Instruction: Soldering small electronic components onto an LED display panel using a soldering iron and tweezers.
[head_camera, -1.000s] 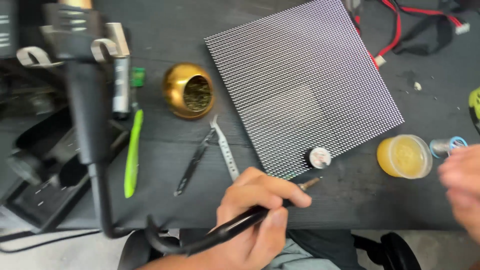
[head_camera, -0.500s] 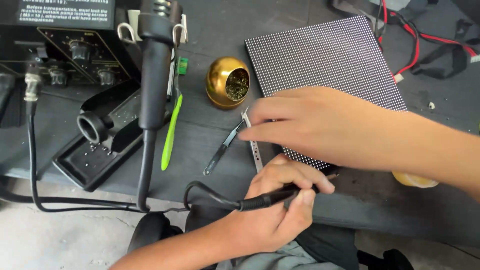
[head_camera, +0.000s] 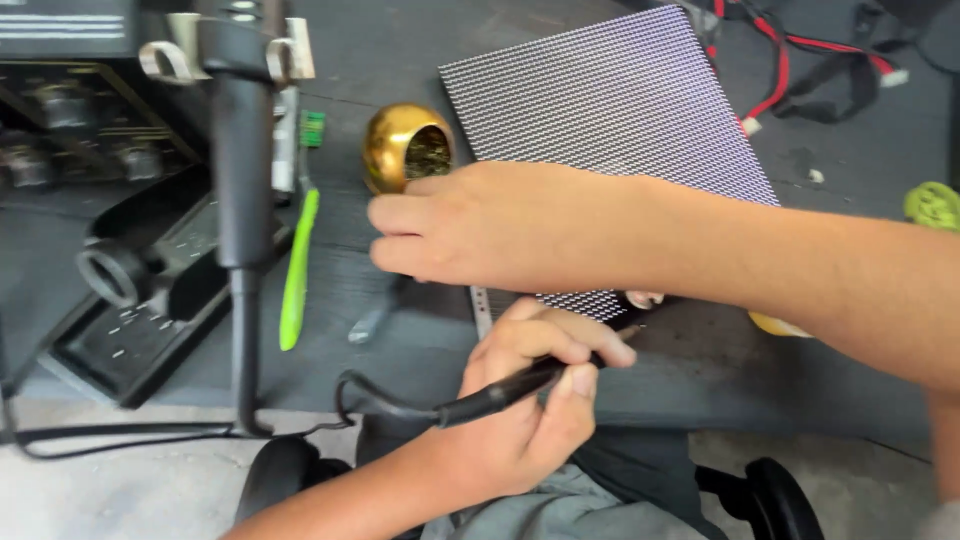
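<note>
My left hand (head_camera: 530, 405) grips a black soldering iron (head_camera: 495, 393) like a pen, its tip pointing at the near edge of a square LED matrix panel (head_camera: 610, 110). My right arm crosses over the panel from the right. My right hand (head_camera: 465, 225) lies with its fingers stretched leftward just below a gold tip-cleaner pot (head_camera: 398, 145). It covers most of a pair of metal tweezers (head_camera: 372, 322), of which one end sticks out underneath. Whether the fingers grip the tweezers is hidden.
A rework station (head_camera: 60, 120) stands at the back left with a black hot-air handle (head_camera: 240, 150) hanging in its holder. A black iron stand (head_camera: 140, 320) and a green tool (head_camera: 297, 265) lie beside it. Red and black wires (head_camera: 800, 50) and a yellow jar (head_camera: 775, 325) are at the right.
My right hand has come in from the right edge, crossed over the panel and reached further left over the tweezers. The left hand keeps the iron near the panel's edge.
</note>
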